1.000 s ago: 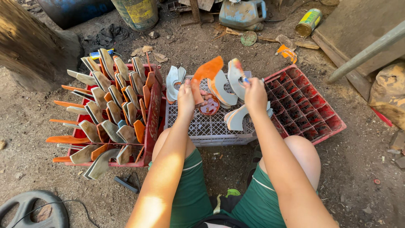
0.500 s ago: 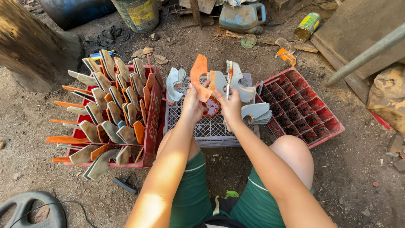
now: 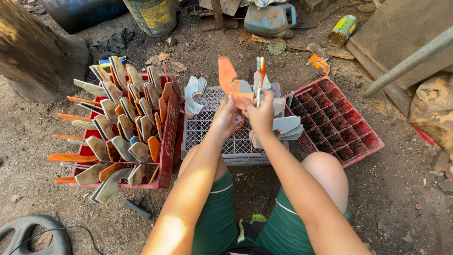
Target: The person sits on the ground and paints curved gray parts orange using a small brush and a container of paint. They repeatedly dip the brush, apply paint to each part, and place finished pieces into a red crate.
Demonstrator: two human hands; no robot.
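Above the grey crate [image 3: 222,137], seen from the head camera, two curved orange-and-grey pieces are held up close together. The left hand [image 3: 226,113] is closed around the lower end of the broad orange piece [image 3: 229,78], its fingers wrapped tight. The right hand [image 3: 262,113] is closed on the thin piece [image 3: 258,80], which is seen edge-on and upright, just beside the first. The two pieces appear to be brought face to face, so the step in hand is judged to be pairing or comparing them; whether they touch cannot be told. Left of the grey crate, a red crate [image 3: 167,137] is packed with similar pieces stood on end. Right of the grey crate, a second red crate [image 3: 344,127] lies with its cells empty. Any next move would call for the edges to be lined up squarely while both grips are kept firm.
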